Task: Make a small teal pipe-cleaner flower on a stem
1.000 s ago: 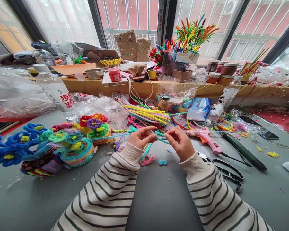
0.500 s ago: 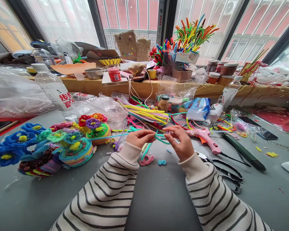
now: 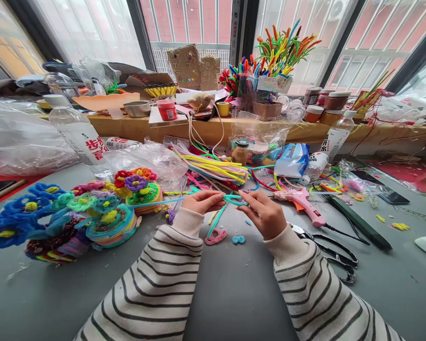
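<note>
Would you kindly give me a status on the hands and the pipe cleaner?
Left hand and right hand both pinch teal pipe cleaner. It curves between them. Below: pink loop, blue bow, untouched.

Left hand (image 3: pixel 203 201) and right hand (image 3: pixel 266 213) pinch a teal pipe cleaner (image 3: pixel 234 199).

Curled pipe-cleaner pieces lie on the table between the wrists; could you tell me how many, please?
2: a pink curl below the left hand, and a smaller blue curl just right of it. Others may be hidden in the pile behind.
</note>
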Demonstrator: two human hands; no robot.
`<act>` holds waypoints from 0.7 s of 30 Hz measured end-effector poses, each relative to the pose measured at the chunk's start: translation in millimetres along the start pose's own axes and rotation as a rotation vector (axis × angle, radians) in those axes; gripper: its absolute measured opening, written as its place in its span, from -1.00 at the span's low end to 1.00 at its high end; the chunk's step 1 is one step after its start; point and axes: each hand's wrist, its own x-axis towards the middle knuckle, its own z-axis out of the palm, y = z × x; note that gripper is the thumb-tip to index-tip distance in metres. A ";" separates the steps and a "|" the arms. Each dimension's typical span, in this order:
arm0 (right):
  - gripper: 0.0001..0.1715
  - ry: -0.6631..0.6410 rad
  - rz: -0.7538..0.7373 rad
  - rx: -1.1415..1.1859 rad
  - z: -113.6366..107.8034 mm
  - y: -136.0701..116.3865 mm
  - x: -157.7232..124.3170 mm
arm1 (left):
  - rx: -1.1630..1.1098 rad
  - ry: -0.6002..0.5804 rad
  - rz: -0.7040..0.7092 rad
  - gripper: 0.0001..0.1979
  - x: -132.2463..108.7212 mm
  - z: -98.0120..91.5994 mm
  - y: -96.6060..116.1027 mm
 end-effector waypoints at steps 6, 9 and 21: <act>-0.72 0.028 0.030 0.021 0.8 -3.3 -0.2 | 0.016 0.021 0.066 -0.76 2.3 -1.5 -4.6; -0.74 0.061 0.047 0.013 1.4 -5.8 0.3 | 0.012 0.026 0.109 -0.77 2.6 -1.9 -6.8; -0.75 0.114 0.053 0.013 -0.5 -3.8 1.0 | 0.006 0.080 0.124 -0.79 -1.0 0.1 0.3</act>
